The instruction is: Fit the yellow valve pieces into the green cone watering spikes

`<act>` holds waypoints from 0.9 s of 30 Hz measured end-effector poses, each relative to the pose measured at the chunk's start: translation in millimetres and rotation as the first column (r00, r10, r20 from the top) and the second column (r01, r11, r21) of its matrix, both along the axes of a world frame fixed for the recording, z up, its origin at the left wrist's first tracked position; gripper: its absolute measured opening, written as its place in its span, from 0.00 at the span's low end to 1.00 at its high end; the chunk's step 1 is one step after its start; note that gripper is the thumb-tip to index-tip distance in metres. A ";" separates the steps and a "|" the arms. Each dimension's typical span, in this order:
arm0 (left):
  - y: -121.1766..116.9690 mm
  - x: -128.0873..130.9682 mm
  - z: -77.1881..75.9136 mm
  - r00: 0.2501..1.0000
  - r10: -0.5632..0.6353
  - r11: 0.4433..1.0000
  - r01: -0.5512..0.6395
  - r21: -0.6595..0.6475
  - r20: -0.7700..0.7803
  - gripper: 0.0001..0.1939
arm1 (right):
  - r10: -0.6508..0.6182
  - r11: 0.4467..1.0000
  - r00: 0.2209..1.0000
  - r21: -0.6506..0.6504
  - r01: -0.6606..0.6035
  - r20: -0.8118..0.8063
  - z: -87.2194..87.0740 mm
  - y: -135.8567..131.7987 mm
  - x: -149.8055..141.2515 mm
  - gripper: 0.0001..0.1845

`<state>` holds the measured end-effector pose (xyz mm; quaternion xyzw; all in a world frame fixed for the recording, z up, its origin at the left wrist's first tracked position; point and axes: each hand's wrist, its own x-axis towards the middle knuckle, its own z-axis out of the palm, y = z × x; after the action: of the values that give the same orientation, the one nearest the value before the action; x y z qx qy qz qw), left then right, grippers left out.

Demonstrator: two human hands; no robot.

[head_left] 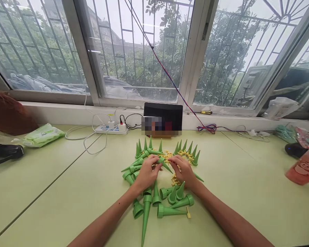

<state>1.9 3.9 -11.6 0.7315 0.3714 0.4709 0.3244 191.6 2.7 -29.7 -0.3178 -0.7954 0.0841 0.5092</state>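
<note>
**Green spike [167,166] and yellow piece [166,161] held close together**

In the head view, your left hand [148,172] has its grip closed on the green spike's wide end. Your right hand [182,168] pinches the yellow piece just beside it; whether they touch, I cannot tell. Both are between your hands, above the tabletop [247,192]. Loose spikes [146,212] lie nearer you; upright spikes [190,147] and a dark screen [163,109] stand beyond.

A pale green table [237,192] with a dark seam holds green plastic cones [146,212], some upright, others lying, among small yellow pieces [186,156]. Toward the back are a white power strip [110,129] and a green packet [44,135]; a red cup [304,168] sits far right.
</note>
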 end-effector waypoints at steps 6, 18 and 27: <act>-0.7 1.1 1.0 1.000 0.008 1.000 -0.007 0.019 -0.020 0.09 | 0.011 1.000 1.000 0.012 -0.011 0.004 -1.6 1.2 -0.2 0.12; -2.1 -2.8 -4.4 0.975 0.101 0.973 -0.055 0.224 -0.199 0.06 | 0.028 0.999 1.000 -0.019 -0.028 0.000 -3.2 2.3 1.1 0.12; -5.4 -2.3 -2.9 0.947 0.124 0.925 -0.002 0.380 -0.297 0.08 | 0.033 0.999 0.999 0.013 -0.033 -0.010 -1.1 1.0 -0.3 0.11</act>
<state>-0.4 -1.5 -14.5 0.8333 0.3451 0.4201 0.0996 191.3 3.7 -30.8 -0.3010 -0.7985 0.0891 0.5137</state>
